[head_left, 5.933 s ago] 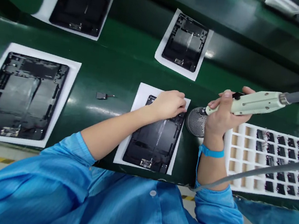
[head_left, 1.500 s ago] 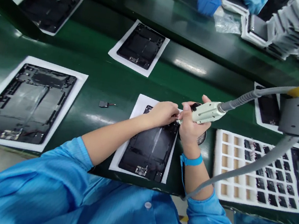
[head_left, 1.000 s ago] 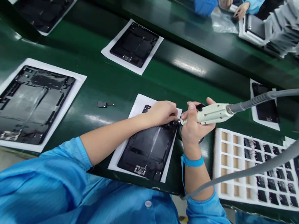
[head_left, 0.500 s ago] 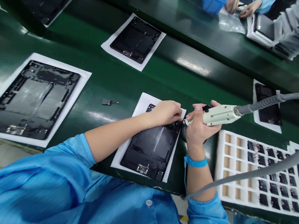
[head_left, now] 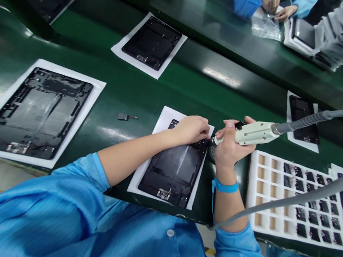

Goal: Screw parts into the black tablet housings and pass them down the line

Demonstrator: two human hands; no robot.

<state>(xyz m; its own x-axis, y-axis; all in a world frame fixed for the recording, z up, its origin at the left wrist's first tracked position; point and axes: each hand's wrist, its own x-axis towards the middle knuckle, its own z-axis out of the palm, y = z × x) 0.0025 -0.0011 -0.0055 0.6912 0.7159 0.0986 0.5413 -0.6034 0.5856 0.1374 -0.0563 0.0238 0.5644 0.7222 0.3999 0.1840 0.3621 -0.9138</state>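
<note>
In front of me a black tablet back shell (head_left: pixel 171 171) lies on a white foam sheet (head_left: pixel 147 150) at the bench edge. My left hand (head_left: pixel 190 129) rests over its upper end, fingers pinched at the top right corner; what they hold is hidden. My right hand (head_left: pixel 231 148) is wrapped round a pale green hand tool (head_left: pixel 256 133) with a grey hose. The tool's metal tip points left, close to my left fingertips. Below the tip shows a dark perforated round part (head_left: pixel 213 151). A small black component with a short wire (head_left: pixel 123 116) lies to the left.
At left sits a larger-looking tablet shell (head_left: pixel 32 112) on white foam. More shells (head_left: pixel 154 42) lie on the line behind. A white compartment tray (head_left: pixel 252 192) of small black parts stands at right, the hose (head_left: pixel 292 200) crossing over it. Across, a co-worker's hands (head_left: pixel 284 12) work beside a blue bin (head_left: pixel 246 2).
The shells on the far line have shifted slightly left. The co-worker's hands have moved a little. My own hands and the tool stay almost in place, the tool having drawn slightly right.
</note>
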